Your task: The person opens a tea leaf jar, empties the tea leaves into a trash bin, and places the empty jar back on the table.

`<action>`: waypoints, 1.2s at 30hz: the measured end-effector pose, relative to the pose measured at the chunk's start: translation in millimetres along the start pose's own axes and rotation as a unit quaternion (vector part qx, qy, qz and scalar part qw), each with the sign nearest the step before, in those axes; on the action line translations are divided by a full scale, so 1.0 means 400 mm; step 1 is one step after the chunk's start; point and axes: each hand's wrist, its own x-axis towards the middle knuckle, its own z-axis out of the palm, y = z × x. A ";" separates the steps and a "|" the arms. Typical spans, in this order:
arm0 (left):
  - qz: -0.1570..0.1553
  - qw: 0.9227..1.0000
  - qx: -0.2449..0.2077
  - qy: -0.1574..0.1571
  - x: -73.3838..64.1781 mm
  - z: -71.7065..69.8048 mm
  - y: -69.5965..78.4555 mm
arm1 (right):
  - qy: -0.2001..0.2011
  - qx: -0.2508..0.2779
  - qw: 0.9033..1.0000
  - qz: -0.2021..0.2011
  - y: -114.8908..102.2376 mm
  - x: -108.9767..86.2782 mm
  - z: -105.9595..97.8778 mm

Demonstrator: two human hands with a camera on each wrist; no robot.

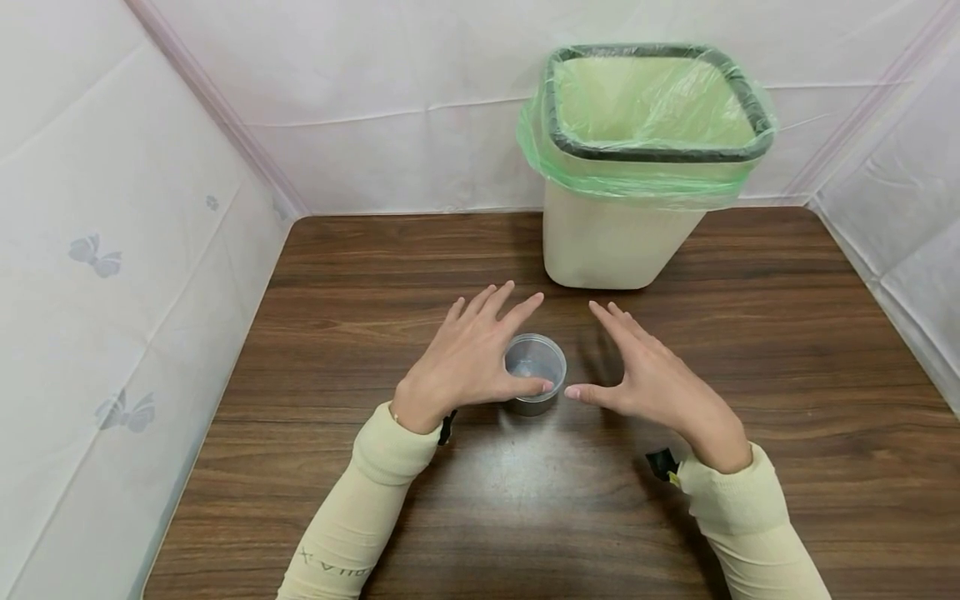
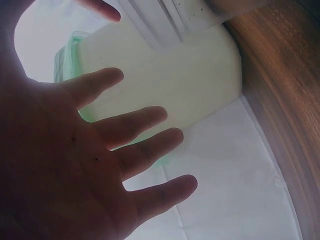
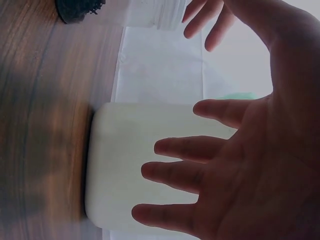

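Note:
A small round clear plastic jar (image 1: pixel 531 407), upright and lidless, stands on the wooden table between the two hands. My left hand (image 1: pixel 468 354) hovers at its left side with the fingers spread; the thumb overlaps the jar's rim in the head view, and whether it touches I cannot tell. On the jar's right, my right hand (image 1: pixel 660 379) is held apart from it, fingers extended and thumb pointing at the jar. Part of the jar (image 2: pixel 165 22) shows at the top of the left wrist view, and its side (image 3: pixel 155 12) at the top of the right wrist view. Neither hand holds anything.
Behind the hands stands a cream waste bin (image 1: pixel 618 242) with a dark rim and a green bag liner (image 1: pixel 645 187). The dark wooden table (image 1: pixel 337 275) meets white sheeting (image 1: pixel 360 150) at the back and both sides. Small black devices sit at both wrists.

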 end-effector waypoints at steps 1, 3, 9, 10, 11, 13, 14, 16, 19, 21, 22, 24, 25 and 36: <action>0.000 1.000 0.000 -0.001 0.001 0.000 0.001 | -0.003 0.001 1.000 0.001 0.000 0.000 0.002; 0.000 1.000 0.000 -0.005 0.002 0.002 0.002 | -0.006 0.001 1.000 0.001 0.001 0.001 0.005; 0.004 1.000 -0.006 -0.016 0.003 0.007 0.005 | -0.010 0.006 1.000 -0.003 0.003 -0.001 0.012; 0.005 1.000 -0.007 -0.017 0.003 0.008 0.006 | -0.011 0.008 1.000 -0.004 0.004 -0.001 0.013; 0.005 1.000 -0.009 -0.018 0.004 0.009 0.006 | -0.012 0.010 1.000 -0.006 0.004 -0.001 0.014; 0.007 1.000 -0.012 -0.017 0.004 0.011 0.006 | -0.012 0.011 1.000 -0.010 0.005 -0.001 0.016; 0.008 1.000 -0.013 -0.016 0.004 0.011 0.006 | -0.012 0.012 1.000 -0.011 0.005 0.000 0.017; 0.010 1.000 -0.012 -0.014 0.004 0.013 0.005 | -0.012 0.014 1.000 -0.014 0.005 0.001 0.019; 0.013 1.000 -0.012 -0.015 0.005 0.014 0.006 | -0.008 0.016 1.000 -0.023 0.005 -0.001 0.021; 0.015 1.000 -0.011 -0.018 0.005 0.016 0.006 | -0.004 0.017 0.999 -0.030 0.005 -0.001 0.023; 0.016 1.000 -0.011 -0.020 0.005 0.016 0.007 | -0.001 0.018 0.999 -0.034 0.006 -0.002 0.024; 0.018 0.999 -0.011 -0.024 0.006 0.017 0.008 | 0.002 0.019 0.999 -0.040 0.007 -0.002 0.025; 0.019 0.999 -0.011 -0.026 0.007 0.018 0.009 | 0.003 0.020 0.999 -0.043 0.007 -0.002 0.026; 0.019 0.999 -0.020 -0.031 0.008 0.022 0.013 | -0.004 0.021 0.999 -0.043 0.010 -0.002 0.026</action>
